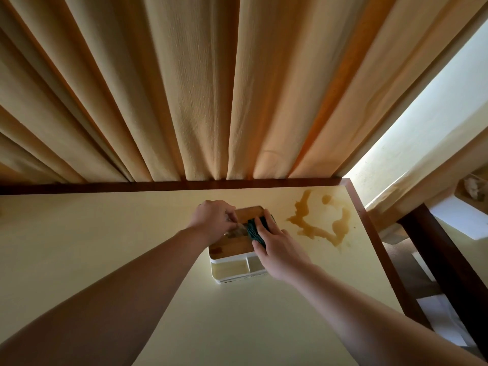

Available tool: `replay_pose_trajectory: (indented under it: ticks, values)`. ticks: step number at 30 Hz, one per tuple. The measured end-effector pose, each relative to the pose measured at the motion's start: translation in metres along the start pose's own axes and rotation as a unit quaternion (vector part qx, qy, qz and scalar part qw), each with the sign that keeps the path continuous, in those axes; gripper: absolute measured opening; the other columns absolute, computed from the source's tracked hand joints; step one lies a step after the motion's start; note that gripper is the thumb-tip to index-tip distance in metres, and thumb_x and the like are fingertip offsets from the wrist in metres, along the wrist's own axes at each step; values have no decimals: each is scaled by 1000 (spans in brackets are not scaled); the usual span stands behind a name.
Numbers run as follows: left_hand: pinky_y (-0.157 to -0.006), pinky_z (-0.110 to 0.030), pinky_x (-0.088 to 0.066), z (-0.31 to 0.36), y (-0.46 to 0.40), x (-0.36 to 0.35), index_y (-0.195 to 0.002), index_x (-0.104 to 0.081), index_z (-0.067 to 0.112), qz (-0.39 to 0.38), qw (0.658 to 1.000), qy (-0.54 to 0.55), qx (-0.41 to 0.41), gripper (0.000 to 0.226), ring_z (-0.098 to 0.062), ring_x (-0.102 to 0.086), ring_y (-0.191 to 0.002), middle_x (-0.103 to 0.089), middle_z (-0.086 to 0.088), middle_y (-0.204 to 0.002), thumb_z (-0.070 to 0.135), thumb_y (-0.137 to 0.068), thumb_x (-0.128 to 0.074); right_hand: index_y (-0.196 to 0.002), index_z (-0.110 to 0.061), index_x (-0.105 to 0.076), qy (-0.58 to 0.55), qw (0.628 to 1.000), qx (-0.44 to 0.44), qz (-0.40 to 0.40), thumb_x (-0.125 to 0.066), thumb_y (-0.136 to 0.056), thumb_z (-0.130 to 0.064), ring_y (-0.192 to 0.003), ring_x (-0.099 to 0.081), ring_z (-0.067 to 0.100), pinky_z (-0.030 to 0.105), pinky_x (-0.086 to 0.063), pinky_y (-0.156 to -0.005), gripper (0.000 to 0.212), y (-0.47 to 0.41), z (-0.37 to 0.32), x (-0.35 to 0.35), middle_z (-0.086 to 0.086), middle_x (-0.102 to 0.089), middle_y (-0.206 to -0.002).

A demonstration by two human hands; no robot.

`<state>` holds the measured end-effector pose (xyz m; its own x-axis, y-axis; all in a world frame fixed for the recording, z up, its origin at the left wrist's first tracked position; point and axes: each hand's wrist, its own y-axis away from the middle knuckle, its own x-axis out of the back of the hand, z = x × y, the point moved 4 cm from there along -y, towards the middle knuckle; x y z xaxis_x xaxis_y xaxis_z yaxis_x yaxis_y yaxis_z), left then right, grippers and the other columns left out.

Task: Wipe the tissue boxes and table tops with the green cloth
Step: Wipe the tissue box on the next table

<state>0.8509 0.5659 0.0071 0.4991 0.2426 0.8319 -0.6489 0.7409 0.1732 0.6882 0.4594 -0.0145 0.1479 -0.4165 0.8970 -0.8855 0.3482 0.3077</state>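
Pleated cream curtains (184, 88) hang behind a pale yellow table top (105, 233) edged with a dark wooden border (169, 186), with a strip of bright window (427, 122) showing past the curtains' edge beyond the table's far right corner. On the table top, to the right of the tissue box, a brown, looping stain (320, 220) lies near the wooden edge. The tissue box (232, 260) sits toward the far right part of the table top: a white, rounded-corner body with a light wooden lid and, on its near side, shallow open compartments divided by a white wall. A blurred tuft of tissue (236, 229) shows at the middle of the lid. The person's left hand (214, 220) rests on the far left part of the lid, its fingers curled and pinching at the tissue. The right hand (277, 247) lies over the box's right side, fingers extended and pressing the green cloth (254, 228) down onto the lid. The cloth, a dark teal green and bunched into folds, shows partly from under those fingers, just right of the tissue. Both bare forearms reach in from the near edge of the table.
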Motion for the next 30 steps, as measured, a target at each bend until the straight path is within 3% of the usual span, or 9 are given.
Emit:
replay_pose_trajectory:
  ticks: [7,15,19,22,24,27,30]
  values:
    - [-88,-35,-57,-2,-1,-2,-81,-74,34,3,1000,5,11,13,-18,-65,-108,-73,8,-118,23,-89,-76,-166,-33,0,22,1000,-3,8,-28,-110,-50,-132,-48,37,42,-53,-98,64,-41,-8,16,-2,13,-173]
    - [-86,-36,-57,2,-1,0,-79,-74,32,9,999,-29,-13,9,-17,-65,-104,-74,5,-117,31,-87,-79,-165,-38,2,-24,1000,-3,3,-28,-109,-53,-131,-45,25,38,-52,-101,65,7,6,-5,-19,19,-170]
    - [-95,-32,-50,9,-4,-1,-85,-77,29,6,995,-62,-73,3,-14,-59,-119,-67,6,-132,30,-87,-79,-166,-37,-1,-76,997,-3,22,-30,-109,-52,-139,-42,21,38,-50,-106,65,17,8,-8,-18,16,-171]
    - [-98,-34,-50,25,-14,-1,-91,-77,28,-43,984,-108,-138,5,-14,-56,-122,-67,6,-130,32,-89,-77,-166,-36,-8,-119,990,-10,75,-34,-110,-49,-139,-44,19,36,-52,-104,63,18,13,-7,-17,7,-173]
    - [-95,-38,-53,38,-24,-1,-103,-73,29,-83,974,-137,-161,15,-15,-57,-117,-66,7,-123,32,-88,-76,-165,-36,-12,-154,982,-24,110,-37,-109,-47,-141,-43,17,38,-53,-104,62,19,18,-8,-18,2,-172]
    - [-94,-38,-52,55,-37,-3,-138,-55,38,-160,955,-176,-175,57,-13,-56,-112,-60,10,-125,29,-86,-78,-165,-35,-18,-203,971,-43,117,-40,-109,-47,-145,-42,16,37,-55,-103,61,23,24,-7,-21,-1,-171]
    - [-88,-34,-51,64,-45,-8,-151,-44,37,-219,926,-239,-192,67,-16,-58,-110,-63,6,-130,25,-93,-74,-164,-36,-20,-225,968,-45,98,-43,-108,-49,-145,-42,16,37,-55,-103,62,25,28,-5,-23,-2,-171]
